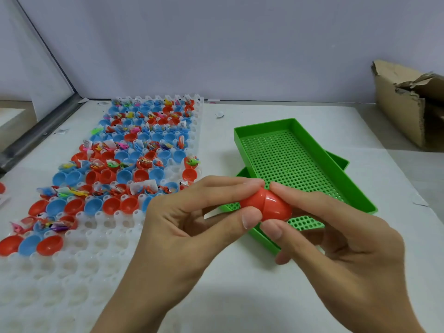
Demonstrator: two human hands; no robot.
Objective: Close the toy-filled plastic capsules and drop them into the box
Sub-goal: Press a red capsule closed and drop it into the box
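A glossy red egg-shaped plastic capsule [266,205] is held just below the centre of the view, pinched from both ends. The left hand [192,222] grips its left half between thumb and fingertips; the right hand [336,236] clamps the right half the same way, apparently so the halves can be pressed together along the visible seam. A white paper slip [212,213] is seen beside the left thumb; whether it is caught in the seam cannot be told. Behind the capsule, toward one o'clock, two stacked green perforated plastic trays [312,150] are lying askew. At ten o'clock, a translucent white dimpled holding tray [79,248] is spread out, filled with open red and blue capsule halves [134,164], many holding small packeted toys, kept upright for filling. A torn brown cardboard box [403,104] is standing at two o'clock, well apart, probably the drop-off point.
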